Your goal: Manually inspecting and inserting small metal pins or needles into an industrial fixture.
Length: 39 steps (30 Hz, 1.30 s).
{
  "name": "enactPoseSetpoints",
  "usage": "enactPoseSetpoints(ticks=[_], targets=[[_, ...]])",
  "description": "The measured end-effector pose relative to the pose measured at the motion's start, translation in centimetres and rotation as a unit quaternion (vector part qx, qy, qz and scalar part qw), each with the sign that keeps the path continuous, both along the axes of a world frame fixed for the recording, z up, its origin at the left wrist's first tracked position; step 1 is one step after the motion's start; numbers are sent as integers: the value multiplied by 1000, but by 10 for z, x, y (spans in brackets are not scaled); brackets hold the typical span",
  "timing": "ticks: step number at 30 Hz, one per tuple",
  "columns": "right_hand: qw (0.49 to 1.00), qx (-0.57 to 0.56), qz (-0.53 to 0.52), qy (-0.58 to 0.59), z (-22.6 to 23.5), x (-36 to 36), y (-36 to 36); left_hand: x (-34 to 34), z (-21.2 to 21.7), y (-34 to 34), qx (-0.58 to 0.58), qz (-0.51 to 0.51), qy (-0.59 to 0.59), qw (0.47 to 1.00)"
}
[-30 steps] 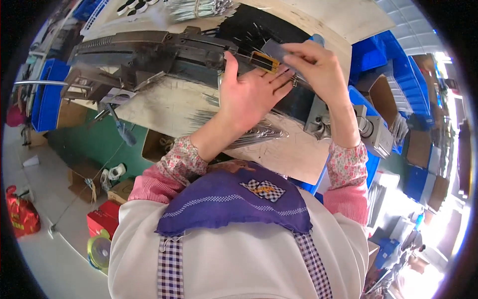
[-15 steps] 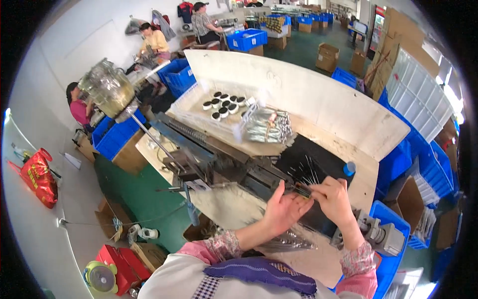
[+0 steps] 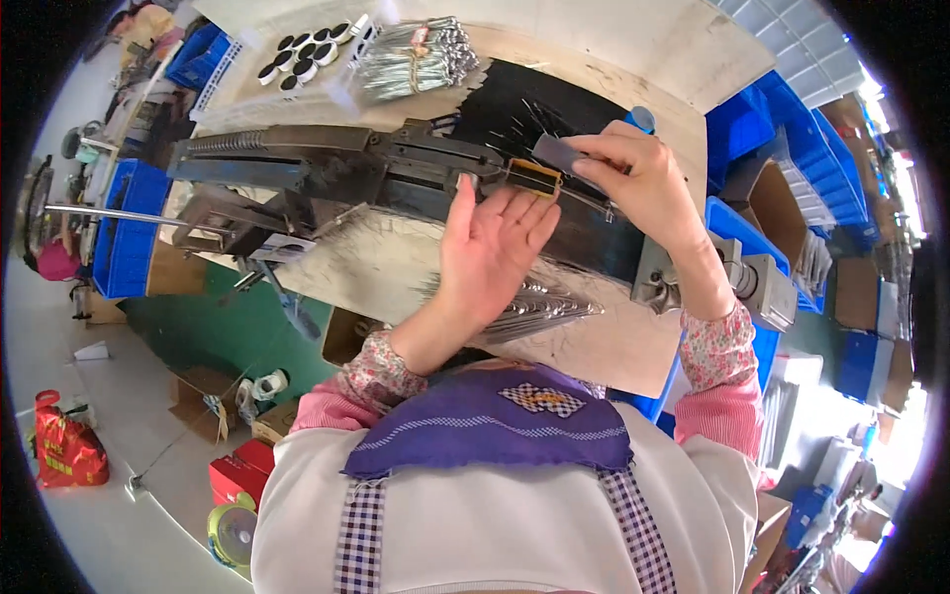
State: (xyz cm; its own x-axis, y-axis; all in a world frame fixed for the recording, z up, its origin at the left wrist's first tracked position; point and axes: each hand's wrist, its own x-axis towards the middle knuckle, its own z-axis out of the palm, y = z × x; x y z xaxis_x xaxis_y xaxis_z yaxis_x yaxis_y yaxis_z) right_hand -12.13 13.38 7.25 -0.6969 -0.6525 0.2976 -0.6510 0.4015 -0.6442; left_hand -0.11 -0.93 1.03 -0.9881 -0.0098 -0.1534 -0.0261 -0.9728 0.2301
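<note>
My left hand (image 3: 490,247) is palm up with its fingers stretched out, fingertips by a small yellow-edged rectangular holder (image 3: 535,178) on a long dark metal bench machine (image 3: 336,163). Between thumb and fingers, my right hand (image 3: 638,173) pinches a small flat grey piece (image 3: 557,151) just above and right of that holder. Thin metal rods (image 3: 534,119) lie scattered on a black mat (image 3: 495,89) behind the hands. In front of the machine, a pile of thin shiny metal pieces (image 3: 539,309) lies on the table, partly hidden by my left wrist.
At the back, a white crate (image 3: 223,84) holds several black-topped white cylinders beside a bundle of metal rods (image 3: 416,59). A blue cap (image 3: 641,120) is behind my right hand. A metal motor-like unit (image 3: 757,282) stands at right, near blue crates (image 3: 742,129).
The view has tipped down and swung, so the scene sits differently. My right hand has drawn away from my left fingertips, and the grey piece now shows in it.
</note>
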Motion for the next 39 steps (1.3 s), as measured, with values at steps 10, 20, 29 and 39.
enactPoseSetpoints(ticks=[10, 20, 29, 39], targets=[[994, 78, 52, 63, -22, 9, 1, 14, -2, 9, -39, 10, -5, 999], [987, 78, 55, 129, -11, 7, 0, 4, -2, -3, -28, -5, -15, 999], [984, 43, 50, 164, 0, 34, -9, 5, -23, -2, 26, -28, 12, 999], [990, 21, 58, 129, -13, 49, -23, 10, -23, -5, 77, -37, 112, 990]])
